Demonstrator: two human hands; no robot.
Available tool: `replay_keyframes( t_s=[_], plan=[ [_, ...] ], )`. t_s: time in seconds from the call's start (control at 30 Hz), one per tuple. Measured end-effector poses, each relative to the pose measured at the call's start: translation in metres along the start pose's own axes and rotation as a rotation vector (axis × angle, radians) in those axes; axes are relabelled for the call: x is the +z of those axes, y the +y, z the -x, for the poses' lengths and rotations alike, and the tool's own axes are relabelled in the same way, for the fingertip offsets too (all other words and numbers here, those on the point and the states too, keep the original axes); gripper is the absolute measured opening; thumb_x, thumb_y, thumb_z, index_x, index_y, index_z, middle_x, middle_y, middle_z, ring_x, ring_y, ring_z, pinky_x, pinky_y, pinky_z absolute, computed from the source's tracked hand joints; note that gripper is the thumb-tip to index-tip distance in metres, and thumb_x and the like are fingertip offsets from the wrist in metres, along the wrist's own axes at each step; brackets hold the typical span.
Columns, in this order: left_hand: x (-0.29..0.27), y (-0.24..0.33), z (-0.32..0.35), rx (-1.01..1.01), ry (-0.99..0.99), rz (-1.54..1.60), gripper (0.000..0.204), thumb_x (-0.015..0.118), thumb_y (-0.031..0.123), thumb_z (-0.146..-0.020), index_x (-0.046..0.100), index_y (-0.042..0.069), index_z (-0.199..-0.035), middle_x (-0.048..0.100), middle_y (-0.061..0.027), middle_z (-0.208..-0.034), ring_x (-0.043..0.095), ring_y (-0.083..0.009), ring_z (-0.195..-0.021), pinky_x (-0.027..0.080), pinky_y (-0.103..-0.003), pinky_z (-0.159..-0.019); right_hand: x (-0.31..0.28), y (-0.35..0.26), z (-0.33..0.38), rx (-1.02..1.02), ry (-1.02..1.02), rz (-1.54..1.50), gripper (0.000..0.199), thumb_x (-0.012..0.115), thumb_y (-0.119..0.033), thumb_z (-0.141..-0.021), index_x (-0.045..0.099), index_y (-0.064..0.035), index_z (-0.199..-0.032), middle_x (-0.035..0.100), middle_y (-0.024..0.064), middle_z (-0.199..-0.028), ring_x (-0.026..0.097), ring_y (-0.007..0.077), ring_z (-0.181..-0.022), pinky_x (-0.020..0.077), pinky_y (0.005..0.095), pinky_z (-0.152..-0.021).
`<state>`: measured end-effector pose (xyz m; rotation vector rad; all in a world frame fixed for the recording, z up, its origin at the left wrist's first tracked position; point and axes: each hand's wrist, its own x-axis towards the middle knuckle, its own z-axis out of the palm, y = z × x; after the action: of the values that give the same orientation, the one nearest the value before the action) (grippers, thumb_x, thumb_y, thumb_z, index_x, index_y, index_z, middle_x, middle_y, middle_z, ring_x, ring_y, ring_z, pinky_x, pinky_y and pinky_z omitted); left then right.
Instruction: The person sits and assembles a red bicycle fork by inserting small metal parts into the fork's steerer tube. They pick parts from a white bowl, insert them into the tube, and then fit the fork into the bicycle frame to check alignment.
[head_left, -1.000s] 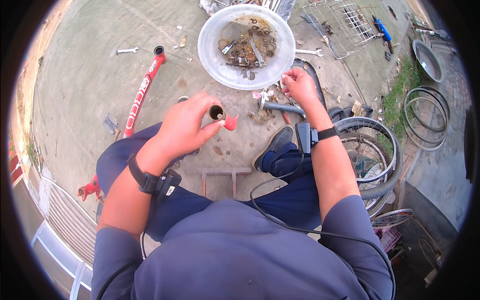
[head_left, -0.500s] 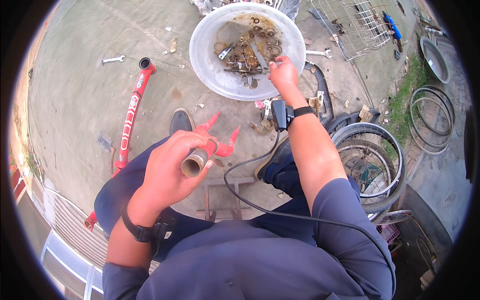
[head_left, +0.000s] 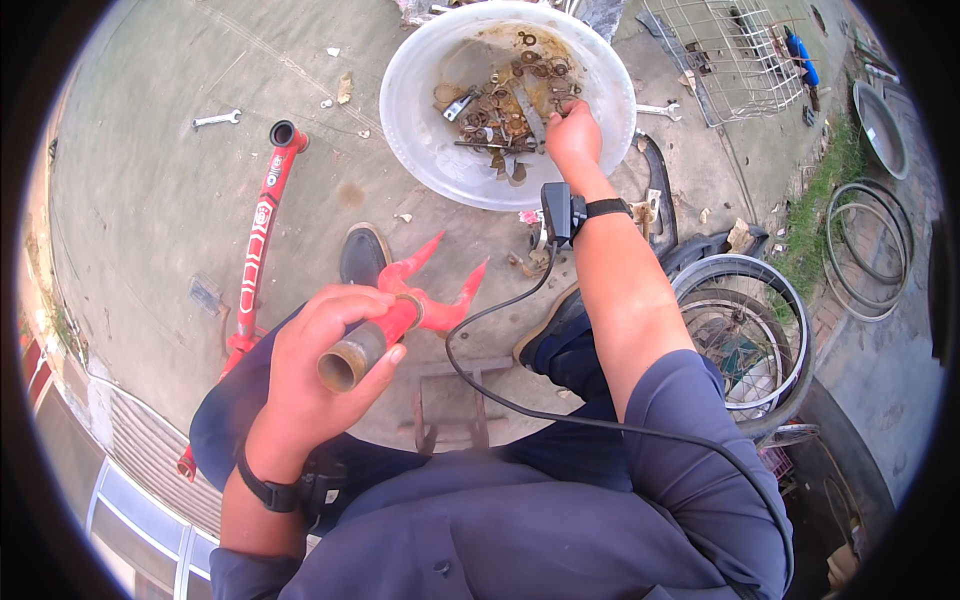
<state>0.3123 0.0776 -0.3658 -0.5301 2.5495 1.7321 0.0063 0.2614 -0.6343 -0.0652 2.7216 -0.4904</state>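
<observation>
Inside clamped left hand (head_left: pixel 325 355): red fork (head_left: pixel 432 310), unjoined to red frame (head_left: pixel 252 265) leftward; right hand (head_left: pixel 575 138) curled over parts (head_left: pixel 527 110) in basin (head_left: pixel 412 140), grip unclear.

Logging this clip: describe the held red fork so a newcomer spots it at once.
Start from the big pale basin, top centre, then drop down-left to the left hand. It grips the red fork: unlike the longer red frame farther left, this has two pointed prongs.
</observation>
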Motion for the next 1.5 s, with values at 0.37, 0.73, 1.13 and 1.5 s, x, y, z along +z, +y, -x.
replay_keyframes(
  t_s=[0.37, 0.73, 1.13, 1.5],
  plan=[
    [-0.007, -0.009, 0.003, -0.106, 0.038, 0.073, 0.039, 0.08, -0.003, -0.081, 0.064, 0.001, -0.117, 0.068, -0.0141, -0.118, 0.067, -0.0261, -0.109, 0.052, -0.036, -0.096, 0.014, 0.003, -0.015, -0.006, 0.045, 0.004, 0.025, 0.066, -0.028, -0.093, 0.067, -0.0079, -0.107, 0.075, 0.0193, -0.103, 0.072, 0.0389, -0.099, 0.0562, 0.0475, -0.087],
    [-0.006, -0.004, 0.003, -0.221, 0.101, 0.077, 0.033, 0.077, 0.006, -0.087, 0.066, 0.001, -0.118, 0.07, -0.0098, -0.114, 0.067, -0.0172, -0.107, 0.053, -0.033, -0.093, -0.013, -0.009, 0.04, -0.124, 0.047, -0.08, 0.023, 0.067, -0.027, -0.09, 0.069, -0.0053, -0.098, 0.076, 0.0178, -0.089, 0.073, 0.0379, -0.086, 0.0573, 0.0468, -0.08],
    [0.011, -0.002, 0.012, -0.152, 0.081, 0.183, 0.021, 0.076, 0.014, -0.092, 0.068, 0.004, -0.108, 0.073, -0.0041, -0.1, 0.069, -0.0131, -0.093, 0.055, -0.032, -0.086, -0.146, -0.065, 0.169, -0.111, -0.789, -1.345, 0.013, 0.07, -0.016, -0.094, 0.062, -0.0073, -0.098, 0.061, 0.0006, -0.072, 0.055, 0.0096, -0.05, 0.0386, 0.0224, -0.046],
    [0.03, -0.001, 0.023, -0.071, -0.015, 0.061, 0.022, 0.075, 0.009, -0.094, 0.066, 0.002, -0.113, 0.073, -0.0061, -0.104, 0.072, -0.0135, -0.092, 0.059, -0.03, -0.082, -0.196, -0.078, 0.281, -0.085, -1.144, -1.565, 0.01, 0.06, -0.02, -0.103, 0.06, -0.0104, -0.107, 0.052, -0.0044, -0.071, 0.043, 0.0061, -0.046, 0.029, 0.0226, -0.044]
  ],
)
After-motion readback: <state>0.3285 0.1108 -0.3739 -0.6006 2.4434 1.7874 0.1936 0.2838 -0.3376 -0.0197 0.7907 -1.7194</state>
